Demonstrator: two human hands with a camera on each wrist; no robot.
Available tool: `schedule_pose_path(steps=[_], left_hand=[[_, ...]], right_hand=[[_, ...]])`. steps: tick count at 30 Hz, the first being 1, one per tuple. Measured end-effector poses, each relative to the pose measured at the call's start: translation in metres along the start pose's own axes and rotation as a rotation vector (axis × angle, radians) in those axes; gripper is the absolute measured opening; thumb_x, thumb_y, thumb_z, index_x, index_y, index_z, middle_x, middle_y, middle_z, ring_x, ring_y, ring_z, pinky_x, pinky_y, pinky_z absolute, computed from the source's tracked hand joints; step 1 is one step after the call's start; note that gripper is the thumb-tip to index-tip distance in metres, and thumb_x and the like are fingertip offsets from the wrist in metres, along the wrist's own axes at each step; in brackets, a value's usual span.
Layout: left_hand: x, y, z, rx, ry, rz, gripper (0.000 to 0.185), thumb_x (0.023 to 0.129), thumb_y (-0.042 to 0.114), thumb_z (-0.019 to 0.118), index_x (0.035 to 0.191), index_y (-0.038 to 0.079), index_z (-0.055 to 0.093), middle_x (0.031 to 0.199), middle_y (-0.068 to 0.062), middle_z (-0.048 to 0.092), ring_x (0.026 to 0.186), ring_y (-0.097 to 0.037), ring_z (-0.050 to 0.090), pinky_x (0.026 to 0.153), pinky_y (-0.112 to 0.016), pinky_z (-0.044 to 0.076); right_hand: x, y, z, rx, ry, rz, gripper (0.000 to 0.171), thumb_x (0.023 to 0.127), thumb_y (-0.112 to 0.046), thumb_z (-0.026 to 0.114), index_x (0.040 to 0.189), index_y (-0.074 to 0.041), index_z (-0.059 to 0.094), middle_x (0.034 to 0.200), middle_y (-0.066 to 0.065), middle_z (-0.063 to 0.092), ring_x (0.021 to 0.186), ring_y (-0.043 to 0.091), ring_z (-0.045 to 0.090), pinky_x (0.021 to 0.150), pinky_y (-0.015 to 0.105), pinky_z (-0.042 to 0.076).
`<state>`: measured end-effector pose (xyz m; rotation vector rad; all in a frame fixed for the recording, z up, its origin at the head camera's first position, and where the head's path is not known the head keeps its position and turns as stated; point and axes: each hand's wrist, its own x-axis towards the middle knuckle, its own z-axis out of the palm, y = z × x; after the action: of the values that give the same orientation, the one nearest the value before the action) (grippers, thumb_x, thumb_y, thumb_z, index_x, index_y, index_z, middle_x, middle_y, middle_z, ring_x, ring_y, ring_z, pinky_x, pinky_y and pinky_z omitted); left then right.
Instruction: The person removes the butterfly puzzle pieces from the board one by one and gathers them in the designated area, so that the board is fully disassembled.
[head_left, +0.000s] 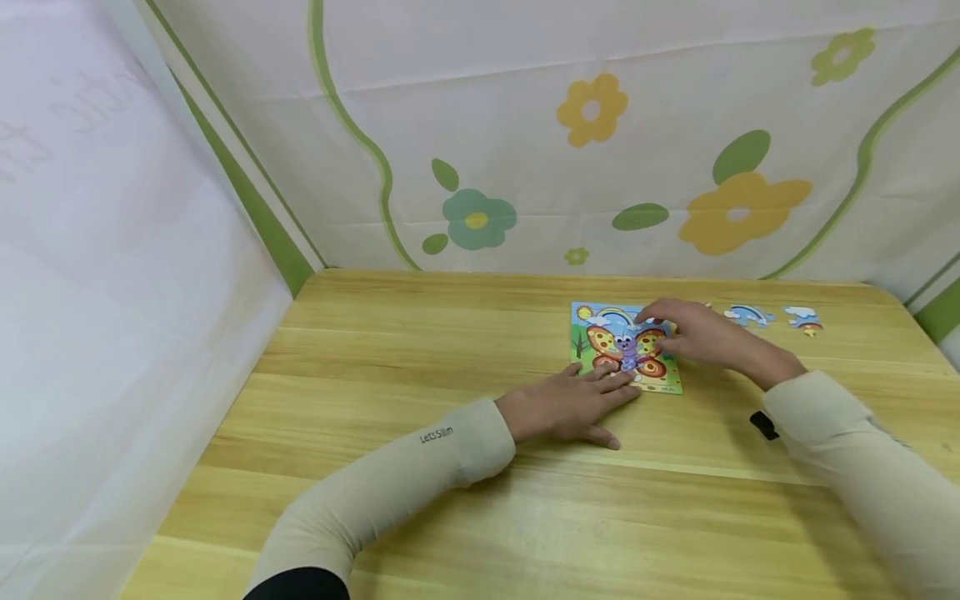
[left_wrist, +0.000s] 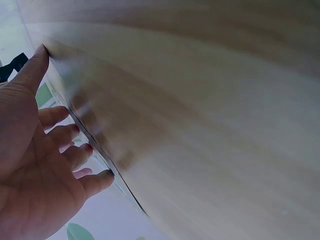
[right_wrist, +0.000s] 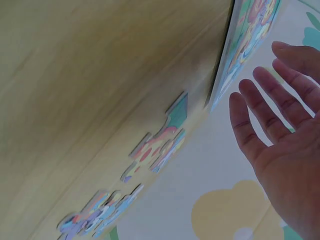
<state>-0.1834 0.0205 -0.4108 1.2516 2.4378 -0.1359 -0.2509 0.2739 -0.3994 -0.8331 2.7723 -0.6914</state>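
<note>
A butterfly jigsaw puzzle [head_left: 582, 354] in a square board lies on the table, toward the back right. My left hand [head_left: 573, 406] rests its spread fingertips on the board's front edge; in the left wrist view those fingers [left_wrist: 75, 156] touch the rim. Over the board's right side is my right hand [head_left: 701, 333], its thumb and fingers apart. The right wrist view shows that hand [right_wrist: 287, 120] with relaxed fingers and nothing held. Part of the butterfly's right side is hidden under it.
Loose jigsaw pieces lie right of the board: a rainbow piece [head_left: 747, 315], a cloud piece [head_left: 804, 318] and one mostly hidden by the right hand. A small black item [head_left: 764, 425] shows by the right cuff. A flowered cloth [head_left: 525, 150] hangs behind the wooden table [head_left: 420, 358].
</note>
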Motion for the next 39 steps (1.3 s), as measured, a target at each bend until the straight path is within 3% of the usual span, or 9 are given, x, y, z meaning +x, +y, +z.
schedule_pose_path(steps=[7, 20, 39], left_hand=[[0.000, 0.000, -0.002, 0.000, 0.002, 0.005, 0.082, 0.105, 0.064, 0.041, 0.171, 0.028, 0.008, 0.178, 0.007, 0.001, 0.165, -0.019, 0.004, 0.132, -0.047, 0.019], [0.000, 0.000, -0.002, -0.009, 0.005, 0.001, 0.081, 0.105, 0.064, 0.042, 0.171, 0.030, 0.007, 0.178, 0.008, 0.001, 0.165, -0.018, 0.003, 0.133, -0.047, 0.018], [0.000, 0.000, -0.001, -0.033, 0.003, 0.005, 0.082, 0.106, 0.064, 0.042, 0.171, 0.029, 0.006, 0.178, 0.008, -0.001, 0.165, -0.019, 0.003, 0.133, -0.048, 0.016]], right_hand=[[0.002, 0.000, 0.003, 0.018, -0.029, -0.012, 0.041, 0.096, 0.000, 0.071, 0.136, 0.003, 0.063, 0.135, 0.025, 0.067, 0.122, 0.047, 0.065, 0.098, 0.063, 0.053], [0.006, 0.004, 0.010, -0.043, -0.031, -0.080, 0.038, 0.091, 0.006, 0.071, 0.129, 0.001, 0.069, 0.131, 0.022, 0.070, 0.123, 0.045, 0.064, 0.103, 0.065, 0.050], [0.005, 0.003, 0.012, -0.057, -0.036, -0.069, 0.038, 0.092, 0.005, 0.072, 0.129, -0.006, 0.070, 0.131, 0.016, 0.070, 0.126, 0.046, 0.060, 0.104, 0.069, 0.046]])
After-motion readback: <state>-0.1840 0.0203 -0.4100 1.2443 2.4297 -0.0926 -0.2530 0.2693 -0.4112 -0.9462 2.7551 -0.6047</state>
